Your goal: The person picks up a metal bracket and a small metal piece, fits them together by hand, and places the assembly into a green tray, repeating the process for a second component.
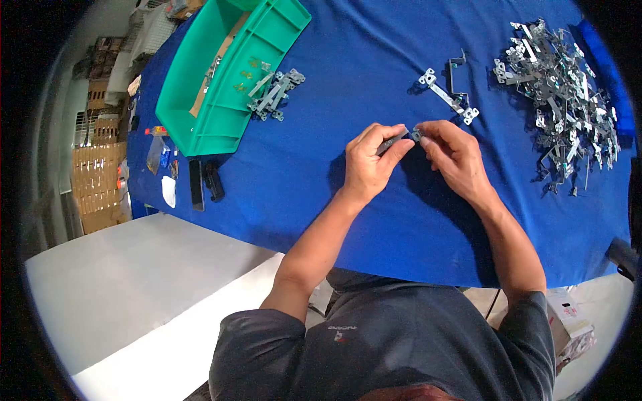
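Head view, left hand point(370, 164), right hand point(453, 151) pinching bracket point(399, 138)

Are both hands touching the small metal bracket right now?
Touching: head view shows the left hand and right hand each pinching an end of the metal bracket.

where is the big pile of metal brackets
The bracket pile lies upper right in the head view, on the blue cloth, beyond the right hand.

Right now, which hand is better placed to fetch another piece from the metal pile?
Probably the right hand: it sits on the side of the metal pile, pinching only the tip of the small bracket. The left hand grips most of the bracket and lies farther away.
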{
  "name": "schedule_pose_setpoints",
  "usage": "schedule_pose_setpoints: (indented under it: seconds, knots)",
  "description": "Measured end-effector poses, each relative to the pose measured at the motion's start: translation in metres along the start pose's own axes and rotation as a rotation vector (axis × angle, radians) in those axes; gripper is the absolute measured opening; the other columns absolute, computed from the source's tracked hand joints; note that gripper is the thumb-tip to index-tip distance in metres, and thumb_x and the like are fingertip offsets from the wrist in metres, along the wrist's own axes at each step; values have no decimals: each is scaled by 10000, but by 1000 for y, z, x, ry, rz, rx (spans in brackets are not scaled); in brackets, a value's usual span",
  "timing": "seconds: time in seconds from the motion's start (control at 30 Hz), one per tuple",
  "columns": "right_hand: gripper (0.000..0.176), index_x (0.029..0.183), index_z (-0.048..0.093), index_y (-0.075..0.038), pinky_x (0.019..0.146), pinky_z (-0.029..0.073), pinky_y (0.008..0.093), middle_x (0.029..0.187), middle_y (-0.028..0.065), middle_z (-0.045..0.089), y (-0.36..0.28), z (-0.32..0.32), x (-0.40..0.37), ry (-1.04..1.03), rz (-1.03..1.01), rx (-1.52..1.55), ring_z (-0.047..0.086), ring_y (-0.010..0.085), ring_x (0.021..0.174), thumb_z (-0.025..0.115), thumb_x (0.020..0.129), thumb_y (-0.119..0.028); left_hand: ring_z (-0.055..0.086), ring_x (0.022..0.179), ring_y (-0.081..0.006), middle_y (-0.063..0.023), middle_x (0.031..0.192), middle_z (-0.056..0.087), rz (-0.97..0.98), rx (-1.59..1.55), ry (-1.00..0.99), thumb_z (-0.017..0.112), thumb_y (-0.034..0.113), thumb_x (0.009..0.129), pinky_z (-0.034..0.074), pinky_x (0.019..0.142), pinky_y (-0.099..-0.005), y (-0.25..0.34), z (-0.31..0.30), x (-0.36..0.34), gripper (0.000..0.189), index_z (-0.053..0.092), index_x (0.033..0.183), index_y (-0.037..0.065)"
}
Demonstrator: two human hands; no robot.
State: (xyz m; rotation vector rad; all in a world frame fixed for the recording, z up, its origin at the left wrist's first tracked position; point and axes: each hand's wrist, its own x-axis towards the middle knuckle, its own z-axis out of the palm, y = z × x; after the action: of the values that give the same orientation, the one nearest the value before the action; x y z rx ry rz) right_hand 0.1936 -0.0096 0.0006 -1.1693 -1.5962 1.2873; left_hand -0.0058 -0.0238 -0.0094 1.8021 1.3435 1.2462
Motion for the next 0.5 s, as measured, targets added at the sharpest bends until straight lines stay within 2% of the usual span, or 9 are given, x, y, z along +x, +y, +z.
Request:
schedule_pose_setpoints:
  seconds: [0.1,0.2,0.23,0.33,0.37,0.43,0.5]
  knots:
    - [148,1107,644,-9,646,481,336,863,73,623,2,-2,3,36,-205,-217,595,142,741,646,995,-106,664,813,-116,-93,923,727,33,-5,-21,827,106,870,534,725,-264,3,-1,1,240,735,1062,-3]
    - [121,1073,654,-15,676,469,347,846,60,577,11,1,4,147,-149,-48,571,139,784,633,1003,-112,680,775,-152,-103,883,718,63,17,-11,842,110,848,536,684,-292,4,1,1,242,729,1031,-3]
    - [114,1053,653,-13,653,473,337,829,54,601,12,3,5,203,-96,43,575,137,743,631,1006,-115,686,755,-167,-106,864,713,78,35,-3,848,113,840,535,661,-303,2,1,1,244,726,1016,-4]
    - [125,1061,655,-11,636,482,331,797,43,631,1,-1,2,66,75,83,583,132,705,633,1006,-121,641,778,-80,-64,882,717,-93,-177,113,824,104,880,523,669,-249,-8,4,-4,229,722,1045,-17]
    - [147,1064,671,8,635,502,336,794,81,679,0,0,1,39,81,40,628,170,687,648,993,-118,632,804,-72,-54,926,715,-124,-217,114,806,104,901,519,692,-235,-8,3,-4,235,715,1080,-18]
    - [161,1064,681,18,654,513,349,823,124,693,0,0,1,5,-4,-77,660,206,716,659,981,-117,614,855,-57,-33,1013,711,-188,-299,113,770,105,941,510,738,-207,-4,1,-6,253,701,1149,-22]
    - [179,1064,692,29,681,527,375,875,188,703,0,0,0,6,-55,-128,700,268,764,677,958,-115,603,848,-46,-23,1003,704,-182,-285,102,767,108,945,503,731,-199,-3,1,-5,247,704,1149,-16]
